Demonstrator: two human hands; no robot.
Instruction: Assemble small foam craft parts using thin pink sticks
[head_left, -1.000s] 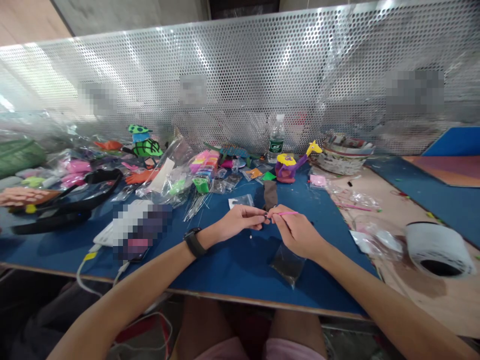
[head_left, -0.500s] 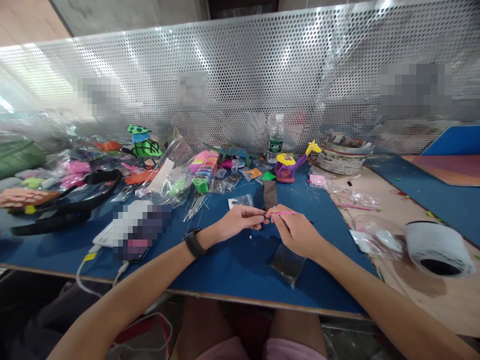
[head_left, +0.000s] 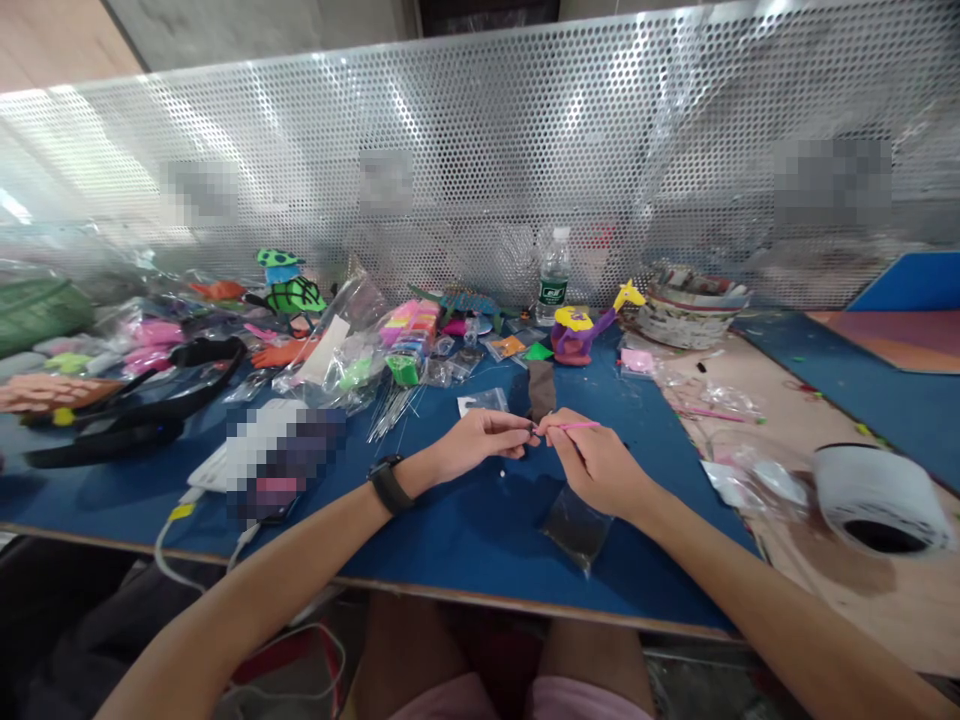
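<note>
My left hand (head_left: pixel 487 437), with a black watch on its wrist, pinches a small dark piece (head_left: pixel 533 430) whose kind I cannot make out. Closed around a thin pink stick-like tool (head_left: pixel 577 426) is my right hand (head_left: pixel 596 465), and the tool's tip meets the dark piece. Both hands hover close together over the blue table (head_left: pixel 465 540). A brown-grey lump (head_left: pixel 541 388), perhaps modelling clay, lies just beyond the fingertips. Below my right hand rests a clear bag of dark material (head_left: pixel 577 530). One tiny white bit (head_left: pixel 502 474) sits under my left hand.
Behind stand a water bottle (head_left: pixel 553 275), a purple and yellow giraffe-like figure (head_left: pixel 577 335) and a newspaper-covered basket (head_left: pixel 690 310). Thin wires (head_left: pixel 394 408), plastic bags (head_left: pixel 352 370) and a white power bank (head_left: pixel 259 440) with cables are at left. A white roll-shaped object (head_left: pixel 877 497) is at right.
Both hands keep nearly the same pose, the pink tool still against the small dark piece. The whole view has shifted very slightly.
</note>
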